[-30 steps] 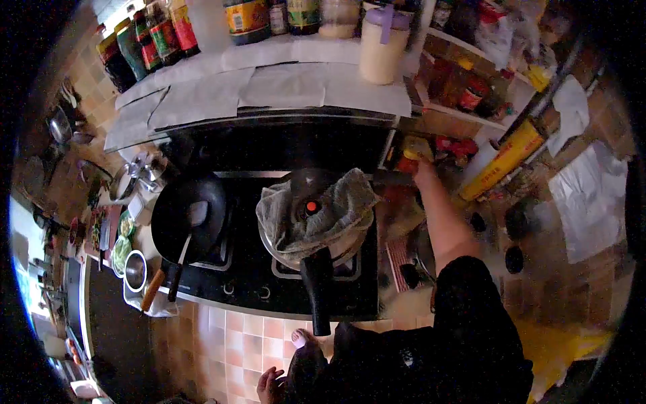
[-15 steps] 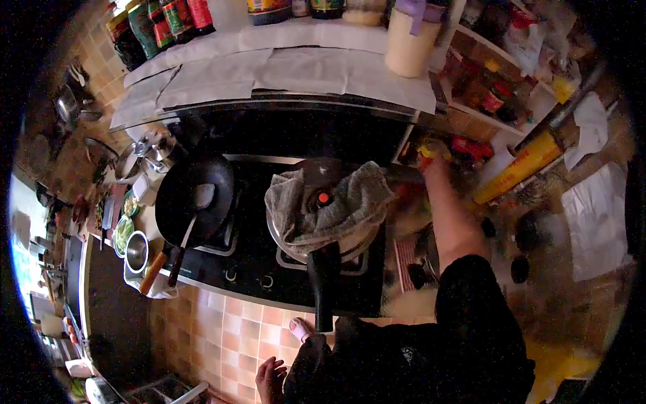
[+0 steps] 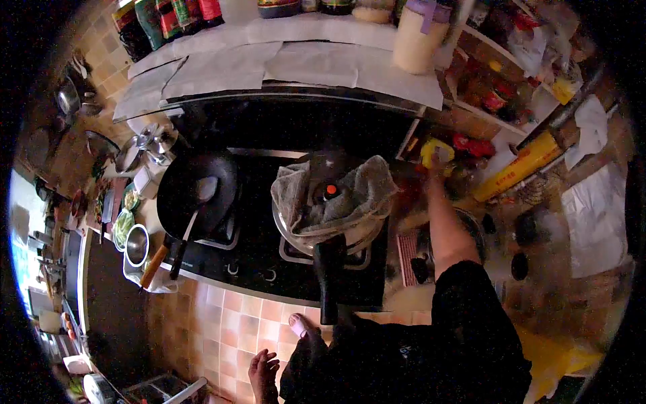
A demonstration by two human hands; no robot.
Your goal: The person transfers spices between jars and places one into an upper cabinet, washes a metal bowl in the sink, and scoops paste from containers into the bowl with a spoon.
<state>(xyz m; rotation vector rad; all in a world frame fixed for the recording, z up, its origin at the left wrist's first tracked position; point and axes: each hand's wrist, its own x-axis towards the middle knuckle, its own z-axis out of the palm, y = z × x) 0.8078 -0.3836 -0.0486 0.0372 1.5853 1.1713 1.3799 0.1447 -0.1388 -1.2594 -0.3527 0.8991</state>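
My right hand point(image 3: 439, 163) is stretched out to the low shelf right of the stove. It overlaps a bright yellow thing point(image 3: 431, 147), perhaps a packet; blur and dim light hide the fingers and any grip. Red packaging point(image 3: 474, 145) lies just to the right of it. My left hand point(image 3: 264, 369) hangs low beside my body, with loosely bent fingers apart and nothing in them. On the right burner stands a lidded pot with a long black handle point(image 3: 327, 283) pointing toward me. A grey cloth point(image 3: 303, 202) drapes over its lid, around an orange-tipped knob point(image 3: 330, 190).
A black wok point(image 3: 219, 172) with a spatula point(image 3: 191, 225) inside sits on the left burner. Further left are a metal bowl point(image 3: 136, 246) and green vegetables point(image 3: 123, 229). Sauce bottles point(image 3: 188, 13) and a tall cream container point(image 3: 420, 40) line the upper ledge.
My right hand has drawn back slightly toward me, and more of the yellow thing shows. My left hand has shifted a little up and left. The view has moved slightly; the cookware stays put.
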